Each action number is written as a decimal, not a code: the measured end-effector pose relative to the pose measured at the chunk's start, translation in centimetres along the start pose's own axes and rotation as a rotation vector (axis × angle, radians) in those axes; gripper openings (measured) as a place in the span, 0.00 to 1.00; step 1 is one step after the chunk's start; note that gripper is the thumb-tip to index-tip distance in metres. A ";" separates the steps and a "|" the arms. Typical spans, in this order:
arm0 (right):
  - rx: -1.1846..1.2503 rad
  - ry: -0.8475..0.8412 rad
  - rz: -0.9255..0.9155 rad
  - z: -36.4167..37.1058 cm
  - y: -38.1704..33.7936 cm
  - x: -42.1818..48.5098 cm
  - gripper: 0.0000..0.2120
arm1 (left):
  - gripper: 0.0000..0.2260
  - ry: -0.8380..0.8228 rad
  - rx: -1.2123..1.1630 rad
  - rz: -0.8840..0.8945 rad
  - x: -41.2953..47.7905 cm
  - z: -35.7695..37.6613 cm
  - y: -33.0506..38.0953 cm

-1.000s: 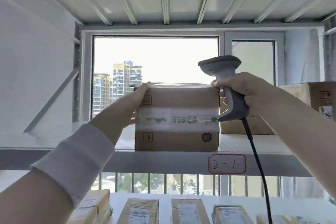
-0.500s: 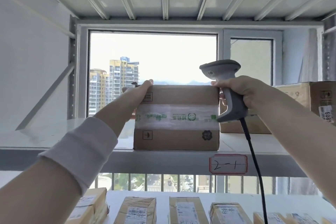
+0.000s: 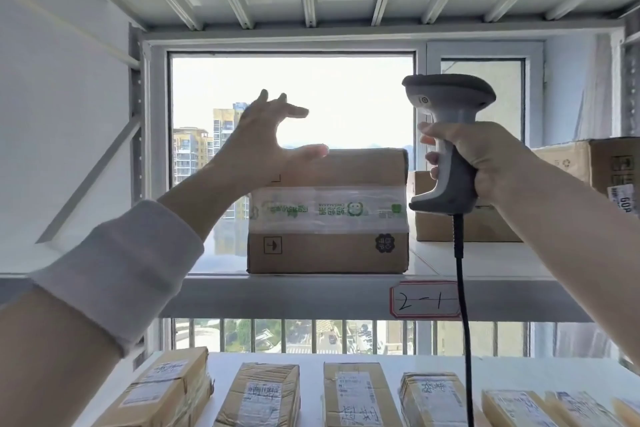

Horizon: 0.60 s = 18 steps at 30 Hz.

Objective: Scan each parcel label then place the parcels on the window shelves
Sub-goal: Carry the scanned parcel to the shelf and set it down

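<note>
nearest, a row of labelled parcels [image 3: 356,395] lies on the lower shelf [image 3: 485,371]. right hand [image 3: 485,163]: grip closed round the grey scanner [image 3: 446,146], cord hanging. left hand [image 3: 263,146]: grip spread wide, holding nothing, at the upper left corner of the taped box [image 3: 329,215]. the box stands upright on the window shelf [image 3: 277,295] marked "2-1", other boxes [image 3: 568,191] to its right.
</note>
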State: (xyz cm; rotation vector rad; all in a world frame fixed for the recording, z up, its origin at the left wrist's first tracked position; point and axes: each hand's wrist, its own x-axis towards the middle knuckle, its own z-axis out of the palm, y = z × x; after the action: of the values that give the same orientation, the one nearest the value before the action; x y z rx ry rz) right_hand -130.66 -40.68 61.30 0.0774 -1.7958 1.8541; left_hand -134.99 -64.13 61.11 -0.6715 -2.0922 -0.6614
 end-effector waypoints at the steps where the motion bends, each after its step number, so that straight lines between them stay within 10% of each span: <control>1: 0.010 -0.007 -0.008 -0.1 -0.1 -0.1 0.06 | 0.30 -0.059 0.054 0.036 0.4 0.2 0.3; 18: 0.021 -0.153 0.044 -0.3 2.0 1.9 0.05 | 0.21 -0.367 0.065 -0.059 6.5 6.4 -3.6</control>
State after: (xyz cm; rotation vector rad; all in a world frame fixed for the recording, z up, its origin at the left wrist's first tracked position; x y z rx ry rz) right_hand -132.99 -39.68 60.27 0.1937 -1.8944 1.9439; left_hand -144.25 -61.04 62.35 -0.7404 -2.4676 -0.5291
